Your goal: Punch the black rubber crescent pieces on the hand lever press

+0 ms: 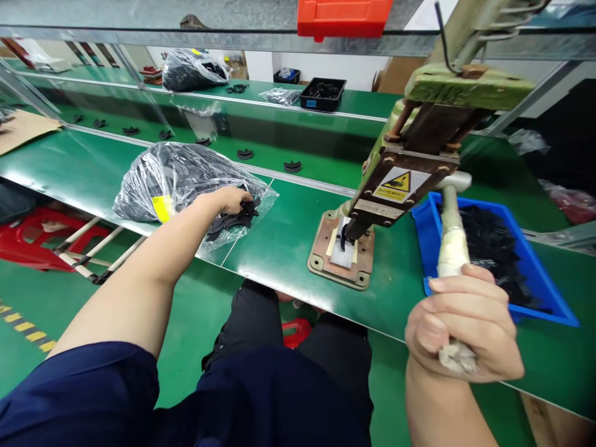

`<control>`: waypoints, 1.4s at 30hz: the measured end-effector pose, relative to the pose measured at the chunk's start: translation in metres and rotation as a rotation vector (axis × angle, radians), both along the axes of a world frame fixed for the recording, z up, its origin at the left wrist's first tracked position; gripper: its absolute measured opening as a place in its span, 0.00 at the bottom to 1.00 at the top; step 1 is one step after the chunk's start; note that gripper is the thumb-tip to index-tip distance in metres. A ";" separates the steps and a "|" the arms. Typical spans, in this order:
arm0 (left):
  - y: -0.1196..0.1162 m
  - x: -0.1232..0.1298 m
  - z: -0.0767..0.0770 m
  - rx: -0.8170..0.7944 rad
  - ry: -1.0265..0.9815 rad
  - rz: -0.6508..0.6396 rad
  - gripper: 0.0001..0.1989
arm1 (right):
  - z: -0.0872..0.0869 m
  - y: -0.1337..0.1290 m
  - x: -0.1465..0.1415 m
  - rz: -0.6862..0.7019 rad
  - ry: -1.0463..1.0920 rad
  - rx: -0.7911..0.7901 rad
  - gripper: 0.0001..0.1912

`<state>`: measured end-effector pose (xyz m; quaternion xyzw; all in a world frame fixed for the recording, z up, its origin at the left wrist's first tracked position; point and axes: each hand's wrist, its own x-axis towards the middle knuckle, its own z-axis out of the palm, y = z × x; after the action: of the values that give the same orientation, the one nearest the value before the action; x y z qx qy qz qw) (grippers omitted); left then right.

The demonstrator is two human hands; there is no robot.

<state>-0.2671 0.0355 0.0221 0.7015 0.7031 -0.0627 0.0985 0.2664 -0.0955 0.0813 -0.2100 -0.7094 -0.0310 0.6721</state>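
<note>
My left hand (233,200) is at the mouth of a clear plastic bag (161,177), its fingers closed around one of the black curved parts (228,223) there; the fingertips are partly hidden. My right hand (465,323) is wrapped around the tape-covered lever handle (452,239) of a hand press (395,180). Below the press ram, a black curved part (343,237) stands on a light metal fixture, close to or touching the ram. The fixture sits on the press's bolted base plate (318,261).
A blue bin (535,248) full of black parts stands right of the press. Several black curved pieces (292,166) lie spaced in a row along the strip behind the bench (274,248). A black tray (323,94) and another filled bag (193,69) sit farther back. A red bin (343,17) is overhead.
</note>
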 end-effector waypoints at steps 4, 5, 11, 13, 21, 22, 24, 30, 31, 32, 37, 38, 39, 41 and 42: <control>0.005 0.005 0.003 -0.081 0.075 -0.065 0.29 | 0.000 0.003 -0.001 0.012 0.015 0.033 0.13; 0.004 0.007 0.003 -0.050 0.090 -0.055 0.27 | 0.000 0.004 -0.002 0.021 0.011 0.046 0.13; -0.009 0.024 0.000 0.133 0.133 -0.002 0.22 | 0.003 0.000 -0.004 0.007 0.007 0.018 0.13; -0.012 0.032 0.002 0.194 0.096 0.002 0.21 | 0.005 -0.002 -0.005 0.000 -0.004 0.013 0.13; -0.045 0.118 0.011 0.237 -0.156 -0.358 0.21 | 0.006 -0.003 -0.009 0.004 -0.002 0.030 0.13; -0.050 0.131 0.009 0.223 -0.197 -0.399 0.21 | 0.007 -0.004 -0.009 0.004 -0.006 0.021 0.12; -0.057 0.154 0.000 0.221 -0.310 -0.426 0.20 | 0.007 -0.005 -0.009 0.008 -0.018 0.010 0.12; -0.070 0.202 -0.045 0.193 -0.919 0.013 0.13 | 0.007 -0.005 -0.009 0.004 -0.011 0.019 0.14; -0.072 0.208 -0.050 0.199 -1.056 0.106 0.15 | 0.007 -0.005 -0.009 0.005 -0.011 0.025 0.15; -0.073 0.214 -0.053 0.201 -1.181 0.181 0.16 | 0.006 -0.004 -0.009 0.007 -0.008 0.031 0.15; -0.069 0.232 -0.040 0.126 -1.436 0.256 0.19 | 0.006 -0.002 -0.010 0.002 0.012 0.034 0.14; -0.066 0.234 -0.035 0.111 -1.448 0.253 0.19 | 0.005 -0.001 -0.010 -0.001 0.015 0.035 0.14; -0.062 0.236 -0.030 0.096 -1.457 0.251 0.18 | 0.005 -0.001 -0.010 -0.002 0.015 0.038 0.14; -0.055 0.240 -0.022 0.070 -1.463 0.235 0.17 | 0.005 0.000 -0.011 -0.009 0.023 0.038 0.14; -0.051 0.243 -0.020 0.059 -1.459 0.218 0.17 | 0.004 0.000 -0.011 -0.016 0.028 0.036 0.14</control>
<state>-0.0241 -0.0155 0.0023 0.4932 0.5259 0.4490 0.5278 0.2550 -0.0957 0.0856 -0.2040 -0.6976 -0.0461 0.6853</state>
